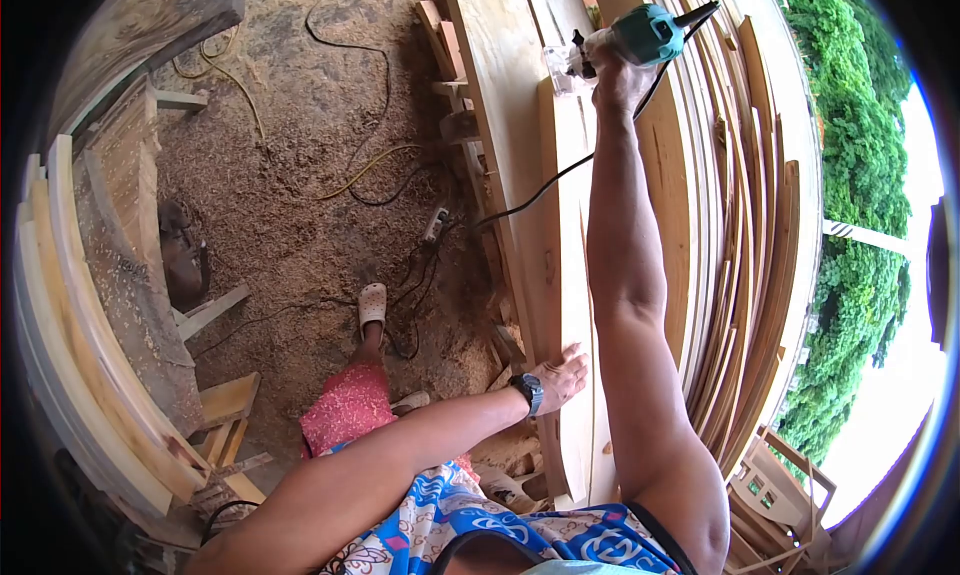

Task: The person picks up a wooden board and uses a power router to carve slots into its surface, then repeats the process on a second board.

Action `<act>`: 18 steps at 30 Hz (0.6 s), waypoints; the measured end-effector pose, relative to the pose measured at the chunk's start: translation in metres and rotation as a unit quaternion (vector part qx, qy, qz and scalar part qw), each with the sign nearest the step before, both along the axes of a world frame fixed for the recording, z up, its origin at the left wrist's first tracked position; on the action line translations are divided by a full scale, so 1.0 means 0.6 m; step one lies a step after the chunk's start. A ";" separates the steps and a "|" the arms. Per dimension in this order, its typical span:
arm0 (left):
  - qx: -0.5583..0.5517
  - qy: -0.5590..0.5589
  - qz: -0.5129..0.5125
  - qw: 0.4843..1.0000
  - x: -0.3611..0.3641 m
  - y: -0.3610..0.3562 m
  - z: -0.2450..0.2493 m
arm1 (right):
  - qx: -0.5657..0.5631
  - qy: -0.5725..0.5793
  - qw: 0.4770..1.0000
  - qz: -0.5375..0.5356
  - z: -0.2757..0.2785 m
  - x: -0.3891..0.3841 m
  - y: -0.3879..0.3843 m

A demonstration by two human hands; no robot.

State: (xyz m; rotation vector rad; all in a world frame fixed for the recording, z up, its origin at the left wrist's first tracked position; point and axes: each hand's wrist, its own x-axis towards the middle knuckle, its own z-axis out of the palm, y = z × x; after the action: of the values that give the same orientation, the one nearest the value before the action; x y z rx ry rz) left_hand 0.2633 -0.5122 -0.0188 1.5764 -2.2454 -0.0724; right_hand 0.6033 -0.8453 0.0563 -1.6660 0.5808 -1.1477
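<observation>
At the far end of a long pale wooden plank [570, 225], my right hand [618, 83] is closed around a green trim router [650, 35]. The router's clear base [565, 72] sits at the plank's top; the bit cannot be made out. Much closer to my body, my left hand [560, 380], with a watch [530, 393] on its wrist, grips the same plank with bent fingers over its edge. From the router a black cord [545, 185] crosses the plank and drops to the left.
Stacked boards [760, 225] lie to the right of the plank. On the left, sawdust and shavings cover the floor [290, 195], with a power strip [436, 225] and loose cables. More curved boards [90, 345] stand at far left. A wooden frame [775, 490] stands lower right.
</observation>
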 end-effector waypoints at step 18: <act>0.002 0.013 -0.005 1.000 -0.008 -0.004 -0.010 | 0.031 -0.026 0.999 0.037 0.030 0.004 0.049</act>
State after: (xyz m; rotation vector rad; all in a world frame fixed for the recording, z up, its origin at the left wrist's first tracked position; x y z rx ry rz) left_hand 0.2585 -0.5146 -0.0250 1.5568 -2.2357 -0.1000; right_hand 0.6058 -0.8161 0.0743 -1.5876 0.5130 -1.1054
